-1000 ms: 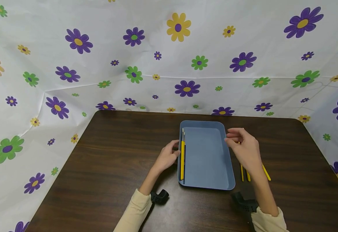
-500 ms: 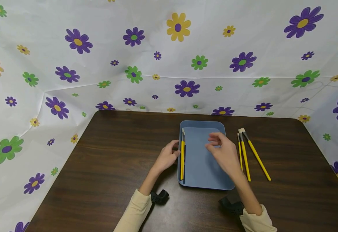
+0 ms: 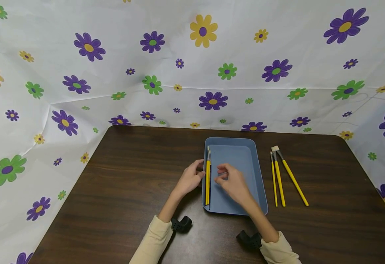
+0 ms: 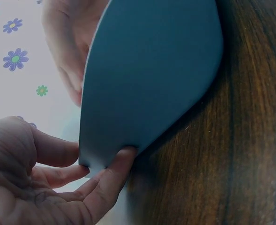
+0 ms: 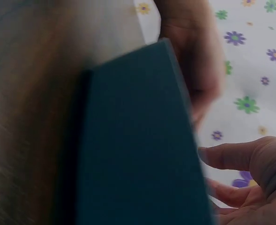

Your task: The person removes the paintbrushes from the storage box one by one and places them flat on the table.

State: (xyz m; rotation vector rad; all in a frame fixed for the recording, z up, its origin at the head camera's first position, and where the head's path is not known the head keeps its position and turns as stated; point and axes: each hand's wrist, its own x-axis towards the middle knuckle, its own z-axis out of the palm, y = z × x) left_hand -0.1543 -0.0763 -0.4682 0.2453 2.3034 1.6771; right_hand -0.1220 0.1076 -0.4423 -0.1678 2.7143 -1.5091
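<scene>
As relaxed left hand [image 3: 189, 179] is touching tray's [image 3: 242, 157] left wall, empty right hand [image 3: 235, 183] is hovering above tray, fingers parted; two brushes [image 3: 207, 183] lying inside, three yellow brushes [image 3: 279, 179] lying right. Left wrist: fingertips [image 4: 125, 155] touching outer wall. Right wrist: thumb [image 5: 234, 156] showing beside rim.

Two slim paintbrushes [image 3: 207, 179] lie lengthwise inside a blue rectangular tray [image 3: 245, 157].

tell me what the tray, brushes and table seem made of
Tray: probably plastic, matte, going by its smooth, even blue-grey and rounded corners. Brushes: handles perhaps painted wood, smooth, in even yellow or black; grey ferrules look metal; pale bristles, natural or synthetic, I can't tell. Table: wood or laminate, soft sheen, by its dark grain and pale reflection.
</scene>
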